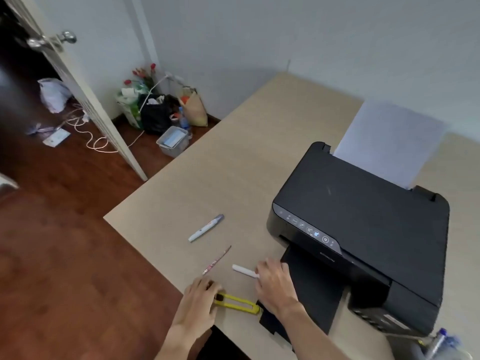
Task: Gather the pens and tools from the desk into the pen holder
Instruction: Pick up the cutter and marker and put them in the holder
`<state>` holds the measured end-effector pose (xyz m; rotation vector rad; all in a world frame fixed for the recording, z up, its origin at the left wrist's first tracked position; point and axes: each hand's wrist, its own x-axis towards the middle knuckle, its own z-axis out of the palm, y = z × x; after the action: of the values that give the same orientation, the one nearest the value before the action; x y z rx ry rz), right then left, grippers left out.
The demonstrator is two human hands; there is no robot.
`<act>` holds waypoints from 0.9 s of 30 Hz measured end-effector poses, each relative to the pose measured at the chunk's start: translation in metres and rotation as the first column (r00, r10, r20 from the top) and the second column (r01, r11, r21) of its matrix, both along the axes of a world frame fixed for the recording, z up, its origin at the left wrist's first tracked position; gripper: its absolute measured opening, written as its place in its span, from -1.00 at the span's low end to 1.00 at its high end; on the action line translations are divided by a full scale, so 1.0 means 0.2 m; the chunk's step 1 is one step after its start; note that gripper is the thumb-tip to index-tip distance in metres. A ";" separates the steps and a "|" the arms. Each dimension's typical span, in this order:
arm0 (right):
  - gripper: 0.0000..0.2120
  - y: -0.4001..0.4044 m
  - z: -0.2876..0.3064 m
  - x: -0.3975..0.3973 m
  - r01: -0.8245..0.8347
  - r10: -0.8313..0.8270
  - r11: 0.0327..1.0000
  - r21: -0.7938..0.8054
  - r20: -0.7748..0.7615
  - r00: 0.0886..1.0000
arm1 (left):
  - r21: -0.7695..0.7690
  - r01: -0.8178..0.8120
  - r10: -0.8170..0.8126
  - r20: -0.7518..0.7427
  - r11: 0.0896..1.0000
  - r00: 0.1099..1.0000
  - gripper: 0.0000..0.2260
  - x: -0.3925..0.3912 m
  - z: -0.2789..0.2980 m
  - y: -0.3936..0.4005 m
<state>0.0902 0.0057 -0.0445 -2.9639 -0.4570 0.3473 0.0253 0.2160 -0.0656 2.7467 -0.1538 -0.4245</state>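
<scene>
I note the left hand (198,294) resting on the black end of the yellow utility knife (237,303), which lies flat near the front edge of the desk (233,157); its fingers curl over that end, but I cannot tell whether they have closed on it. The right hand (272,280) covers one end of the white marker (244,271), fingers bent narrow over it, grip likewise unconfirmed. A thin patterned pencil (217,260) and a white-and-grey pen (206,228) lie apart on the desk, untouched. The pen holder (439,344) appears at the lower right corner beyond the printer (363,229), though it is blurred. I advise pinching each item mid-barrel, lifting clear of the printer tray, and keeping the knife's blade end pointed away.
</scene>
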 end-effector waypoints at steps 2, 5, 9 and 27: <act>-0.70 0.07 -0.02 0.04 0.016 -0.021 0.997 -0.079 -0.066 0.998 | 0.016 0.021 -0.021 -0.034 1.000 0.999 -0.65 0.02 -0.01 0.04; -0.69 0.17 -0.04 0.09 0.049 -0.071 0.988 -0.147 -0.148 0.987 | 0.035 0.071 -0.070 -0.016 0.997 0.997 -0.68 0.06 -0.01 0.10; -0.65 0.24 -0.09 0.14 0.075 -0.104 0.978 -0.196 -0.143 0.984 | 0.009 0.078 -0.079 0.018 0.997 0.997 -0.67 0.11 -0.02 0.20; -0.62 -0.22 0.13 -0.22 0.346 -0.362 0.885 0.311 -0.008 0.932 | -0.695 -0.403 0.594 0.043 0.596 0.804 -0.71 0.31 0.35 -0.14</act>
<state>0.0454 -0.0375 -0.0186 -2.6754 0.0350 0.1436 0.0869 0.1877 0.0038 1.9814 0.3563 0.1645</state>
